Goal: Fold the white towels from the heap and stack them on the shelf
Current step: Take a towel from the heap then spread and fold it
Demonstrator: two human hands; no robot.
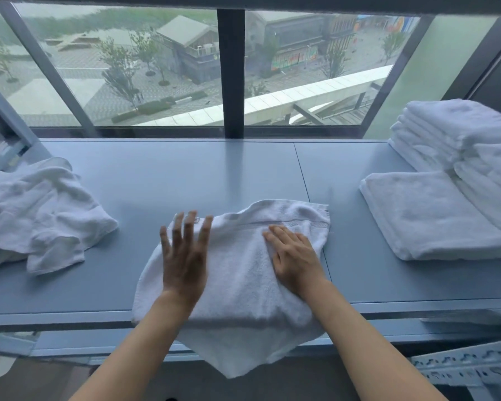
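Smooth the towel (243, 273), lying on the shelf (185, 175) between the heap (41, 209) and the folded stack (451, 140) with its near part drooping over the front edge, from the centre outward before folding. Anchor with the right hand (294, 256), flat and straight-fingered on the right half; sweep with the left hand (184, 256), spread, released, blurred, perhaps just above the cloth

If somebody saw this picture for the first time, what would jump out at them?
Dead centre, the right hand lies flat on a white towel and the left hand is spread over it, at the front of the blue shelf, with the towel's near end hanging over the edge. A rumpled heap lies at the left and the folded stacks stand at the right, with a big window behind.
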